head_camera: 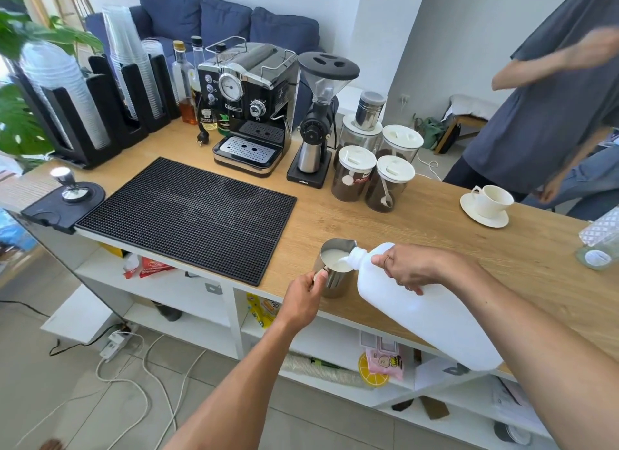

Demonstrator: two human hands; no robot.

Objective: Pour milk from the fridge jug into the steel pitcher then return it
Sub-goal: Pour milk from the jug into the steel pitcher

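Observation:
The steel pitcher [335, 278] stands upright near the front edge of the wooden counter [418, 228], with milk inside it. My left hand [303, 294] grips its handle on the near side. The white plastic milk jug [425, 310] is tilted down to the left, its neck over the pitcher's rim, and milk runs from it into the pitcher. My right hand [408, 267] holds the jug at its handle near the neck.
A black rubber bar mat [191, 215] lies left of the pitcher. Behind it stand an espresso machine [249, 108], a grinder [318, 121] and several coffee jars [371, 171]. A white cup on a saucer [489, 203] sits far right. Another person [549, 108] stands across the counter.

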